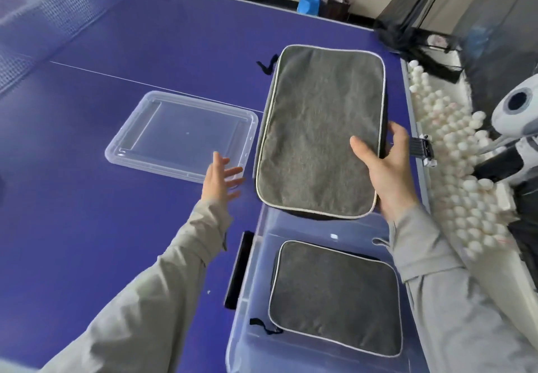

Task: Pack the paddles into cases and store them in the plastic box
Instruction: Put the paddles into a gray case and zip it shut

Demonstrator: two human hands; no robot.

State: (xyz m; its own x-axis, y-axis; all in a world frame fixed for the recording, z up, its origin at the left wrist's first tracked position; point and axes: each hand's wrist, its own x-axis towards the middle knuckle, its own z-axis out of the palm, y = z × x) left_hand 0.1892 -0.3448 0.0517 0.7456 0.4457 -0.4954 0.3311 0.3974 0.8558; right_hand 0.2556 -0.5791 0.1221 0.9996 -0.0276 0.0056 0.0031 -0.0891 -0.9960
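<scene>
A grey paddle case (317,128) with pale piping is held above the blue table, just beyond the clear plastic box (250,282). My right hand (384,168) grips its right edge, thumb on top and fingers underneath. A second grey case (334,297) lies flat inside the box. My left hand (221,180) hovers with fingers spread to the left of the held case, touching nothing. No bare paddle is in view.
The box's clear lid (180,136) lies flat on the table to the left. A black handle (238,270) sits on the box's left side. A trough with several white balls (454,168) runs along the table's right edge, beside a white machine (518,110).
</scene>
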